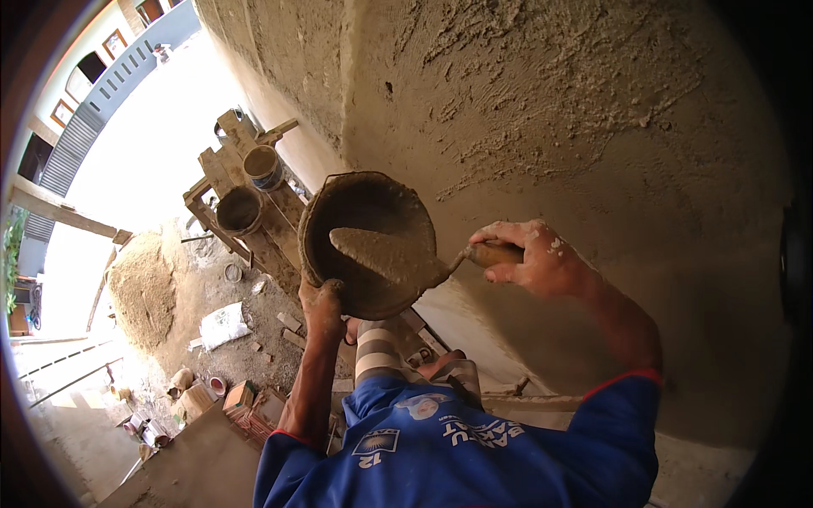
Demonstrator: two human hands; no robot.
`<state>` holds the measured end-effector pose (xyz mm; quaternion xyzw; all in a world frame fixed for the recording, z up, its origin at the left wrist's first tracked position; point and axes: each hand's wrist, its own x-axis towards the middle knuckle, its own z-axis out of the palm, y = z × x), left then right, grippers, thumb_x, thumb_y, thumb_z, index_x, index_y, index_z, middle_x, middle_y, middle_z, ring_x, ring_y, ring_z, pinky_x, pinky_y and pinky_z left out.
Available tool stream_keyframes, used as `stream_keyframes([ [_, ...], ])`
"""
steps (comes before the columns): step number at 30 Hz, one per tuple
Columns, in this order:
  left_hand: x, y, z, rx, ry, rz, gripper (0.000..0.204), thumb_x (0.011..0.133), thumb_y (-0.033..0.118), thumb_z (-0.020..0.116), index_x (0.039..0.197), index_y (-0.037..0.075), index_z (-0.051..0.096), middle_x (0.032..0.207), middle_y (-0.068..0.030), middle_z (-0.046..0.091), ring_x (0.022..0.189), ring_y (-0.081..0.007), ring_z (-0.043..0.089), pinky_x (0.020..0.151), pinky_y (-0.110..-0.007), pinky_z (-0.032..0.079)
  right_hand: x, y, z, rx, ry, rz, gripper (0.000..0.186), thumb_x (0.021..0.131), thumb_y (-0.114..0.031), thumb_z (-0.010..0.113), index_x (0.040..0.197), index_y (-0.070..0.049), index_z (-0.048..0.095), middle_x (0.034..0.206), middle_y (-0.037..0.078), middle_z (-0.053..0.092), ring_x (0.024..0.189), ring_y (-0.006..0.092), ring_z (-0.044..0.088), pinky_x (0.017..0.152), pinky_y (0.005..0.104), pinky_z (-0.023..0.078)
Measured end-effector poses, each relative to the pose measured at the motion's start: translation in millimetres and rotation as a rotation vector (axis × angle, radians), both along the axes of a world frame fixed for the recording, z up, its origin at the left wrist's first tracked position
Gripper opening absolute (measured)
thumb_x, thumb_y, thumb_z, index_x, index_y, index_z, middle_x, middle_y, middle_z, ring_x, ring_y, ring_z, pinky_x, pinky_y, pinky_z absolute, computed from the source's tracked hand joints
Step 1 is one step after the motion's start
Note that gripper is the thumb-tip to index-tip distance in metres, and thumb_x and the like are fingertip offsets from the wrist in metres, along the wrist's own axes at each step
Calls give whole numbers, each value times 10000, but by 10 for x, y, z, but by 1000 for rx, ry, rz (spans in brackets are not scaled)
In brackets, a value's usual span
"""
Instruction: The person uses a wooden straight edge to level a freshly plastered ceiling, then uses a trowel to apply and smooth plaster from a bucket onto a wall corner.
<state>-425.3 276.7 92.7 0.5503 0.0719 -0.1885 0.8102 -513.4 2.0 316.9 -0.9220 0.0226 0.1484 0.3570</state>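
My left hand (323, 306) grips the near left rim of a round, mortar-caked bucket (315, 229), tipped so its inside shows. My right hand (535, 258) is closed round the wooden handle of a trowel (385, 254). Its long blade, coated in wet grey mortar, lies over the bucket's opening, with the neck crossing the right rim. How much mortar the bucket holds is hard to make out. Beyond both hands rises a wall (525, 161), rough with fresh mortar in its upper part and smoother lower down.
Left of the bucket stands a plank scaffold (222, 173) bearing two more buckets, one of them dark (239, 210). Far below lie a sand heap (144, 288), a white sack (224, 326), and loose bricks and rubble. My feet are on a narrow perch beside the wall.
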Motion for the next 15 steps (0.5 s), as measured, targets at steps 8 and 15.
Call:
stream_keyframes([
  [8,306,62,-50,52,25,59,538,677,-67,467,1211,-28,515,1105,-110,617,964,-208,602,876,-294,466,594,-1225,523,-773,-572,-517,397,871,-159,632,1257,-94,565,1144,162,634,906,222,661,742,333,572],
  [15,329,26,-76,-32,106,60,501,683,-54,482,1178,-14,544,1117,-100,617,980,-214,609,904,-324,476,477,-494,-293,-461,-240,38,436,812,-98,655,1239,-130,572,987,171,600,825,226,620,663,314,556],
])
